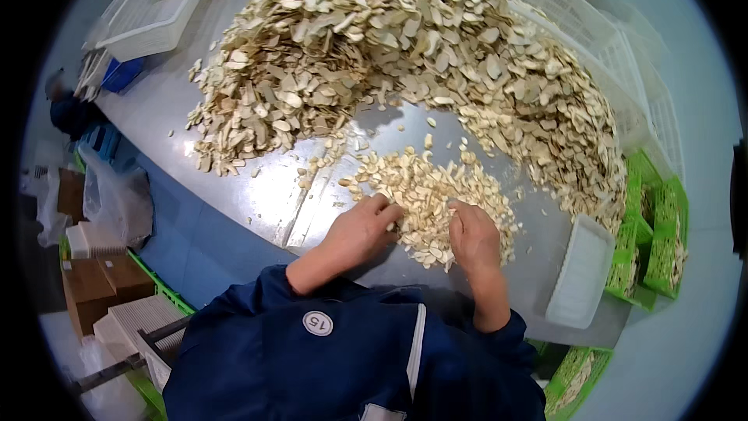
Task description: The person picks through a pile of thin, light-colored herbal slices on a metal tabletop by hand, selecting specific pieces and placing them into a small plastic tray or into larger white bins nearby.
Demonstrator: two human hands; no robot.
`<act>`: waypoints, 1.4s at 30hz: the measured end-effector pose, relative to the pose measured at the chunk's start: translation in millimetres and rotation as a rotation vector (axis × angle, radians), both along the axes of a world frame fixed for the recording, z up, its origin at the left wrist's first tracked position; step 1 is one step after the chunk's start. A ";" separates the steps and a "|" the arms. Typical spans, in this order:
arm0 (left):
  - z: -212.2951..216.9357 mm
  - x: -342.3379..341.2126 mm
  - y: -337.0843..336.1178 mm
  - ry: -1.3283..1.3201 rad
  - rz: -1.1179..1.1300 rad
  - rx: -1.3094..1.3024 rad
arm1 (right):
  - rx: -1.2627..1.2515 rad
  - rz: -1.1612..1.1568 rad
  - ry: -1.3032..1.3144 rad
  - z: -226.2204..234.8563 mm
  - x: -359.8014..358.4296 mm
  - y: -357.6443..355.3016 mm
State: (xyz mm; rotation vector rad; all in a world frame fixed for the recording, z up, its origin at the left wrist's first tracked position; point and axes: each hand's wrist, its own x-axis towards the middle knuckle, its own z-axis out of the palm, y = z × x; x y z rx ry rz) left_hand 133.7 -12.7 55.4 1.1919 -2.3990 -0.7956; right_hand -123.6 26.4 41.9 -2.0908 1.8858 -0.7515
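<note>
A small heap of cream-coloured, dried-looking slices and bits (432, 183) is spread on the metal table in front of me. At its near left edge, my left hand (360, 228) rests with curled fingers closed at the slices. A pale bit shows by its fingertips. My right hand (474, 240) is over the heap's right side, its thumb and fingers drawn together in a pinch, with a small pale piece apparently at the tips. What exactly each hand holds is too small to make out. Behind the heap curves a large mound of bigger pale slices (405, 31).
A white plastic tray (580, 273) lies at the table's right edge, beside green crates (654, 226) holding slices. White baskets (160, 12) stand at the far left, and more (576, 12) line the far right. Cardboard boxes (101, 284) are stacked at lower left.
</note>
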 end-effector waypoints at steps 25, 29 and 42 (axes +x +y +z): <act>-28.3 32.3 24.1 0.134 0.031 0.086 | 0.039 0.094 -0.104 -1.2 28.1 -36.7; -30.3 36.8 32.0 0.263 -0.269 -0.043 | 0.030 0.178 0.020 21.2 44.8 -48.3; -53.1 13.5 39.7 0.203 -0.426 0.002 | 0.013 0.274 0.053 15.2 46.0 -63.2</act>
